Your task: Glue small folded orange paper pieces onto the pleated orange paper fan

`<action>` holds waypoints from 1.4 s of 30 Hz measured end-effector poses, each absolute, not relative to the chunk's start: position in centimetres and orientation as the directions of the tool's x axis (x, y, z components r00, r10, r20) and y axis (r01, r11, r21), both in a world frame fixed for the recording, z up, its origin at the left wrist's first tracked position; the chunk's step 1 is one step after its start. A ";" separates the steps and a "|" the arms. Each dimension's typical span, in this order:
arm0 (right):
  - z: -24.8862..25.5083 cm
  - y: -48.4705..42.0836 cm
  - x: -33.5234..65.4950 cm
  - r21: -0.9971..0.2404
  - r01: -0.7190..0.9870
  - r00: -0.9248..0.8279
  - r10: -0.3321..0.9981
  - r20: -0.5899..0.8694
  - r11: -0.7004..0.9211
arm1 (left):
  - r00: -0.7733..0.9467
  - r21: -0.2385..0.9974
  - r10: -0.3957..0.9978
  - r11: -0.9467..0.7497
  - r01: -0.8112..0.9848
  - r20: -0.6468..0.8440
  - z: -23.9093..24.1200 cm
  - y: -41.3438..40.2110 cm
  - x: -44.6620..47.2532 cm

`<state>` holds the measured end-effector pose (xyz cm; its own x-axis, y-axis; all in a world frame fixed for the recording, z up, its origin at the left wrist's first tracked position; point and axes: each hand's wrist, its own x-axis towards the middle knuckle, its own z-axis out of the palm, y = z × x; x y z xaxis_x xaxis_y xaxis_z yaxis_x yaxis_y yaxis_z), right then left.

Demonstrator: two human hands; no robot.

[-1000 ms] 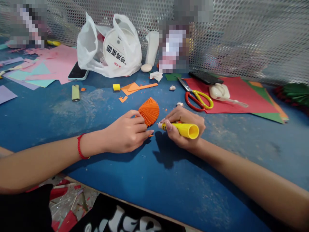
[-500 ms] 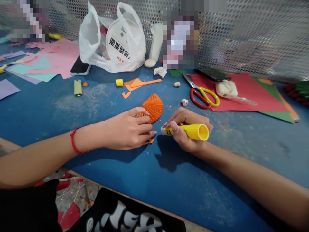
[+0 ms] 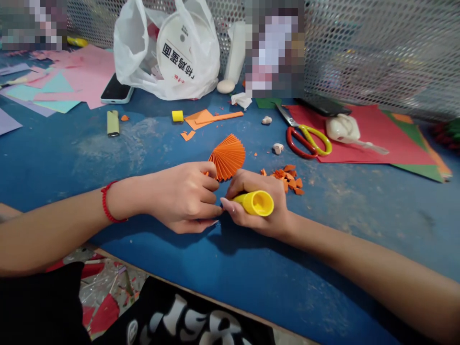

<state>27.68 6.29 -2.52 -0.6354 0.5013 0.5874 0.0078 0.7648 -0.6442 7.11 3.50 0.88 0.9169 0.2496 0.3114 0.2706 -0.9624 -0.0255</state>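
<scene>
My right hand (image 3: pixel 260 203) is wrapped around a yellow glue stick (image 3: pixel 261 203), its hollow end facing up toward me. The tip points down at my left fingertips and is hidden. My left hand (image 3: pixel 190 199) is closed, thumb and index finger pinched together beside my right fingers. The small orange paper piece seen earlier at this pinch is now covered. Just beyond my left hand's outer fingers lies a pleated orange paper fan (image 3: pixel 229 158), its narrow end partly behind them. A pile of small folded orange pieces (image 3: pixel 287 179) lies behind my right hand.
Farther back lie a yellow cap (image 3: pixel 177 116), orange paper scraps (image 3: pixel 199 119), a lighter (image 3: pixel 113 123) and scissors (image 3: pixel 309 140) beside red paper (image 3: pixel 377 134). A white plastic bag (image 3: pixel 167 52) holding a round tub stands behind, near a phone (image 3: pixel 117 89) and a perforated metal screen (image 3: pixel 381 52).
My right hand has brought the glue stick left and tilted it down onto my left fingertips. The pile of orange pieces, previously hidden by that hand, has come into sight.
</scene>
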 end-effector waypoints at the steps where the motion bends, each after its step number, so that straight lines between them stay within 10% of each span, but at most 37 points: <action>1: -2.5 6.3 27.7 -0.634 0.017 -0.661 0.485 0.572 0.773 | 0.914 -0.020 0.257 -0.961 0.277 0.313 0.9 3.5 7.1; 23: -2.6 6.4 27.5 -0.659 0.090 -0.444 0.622 0.644 0.747 | 0.886 0.063 0.334 -0.941 0.332 0.321 0.7 3.4 7.0; 42: -1.9 7.1 27.4 -0.895 -0.071 -0.149 0.883 0.446 0.440 | 0.849 -0.246 0.258 -0.882 0.402 0.462 0.2 3.3 8.1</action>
<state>27.40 7.05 -1.92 -0.1490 0.8826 0.4460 -0.0706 0.4404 -0.8950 8.13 3.29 0.18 0.8488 0.2577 0.4617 0.4018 -0.8820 -0.2463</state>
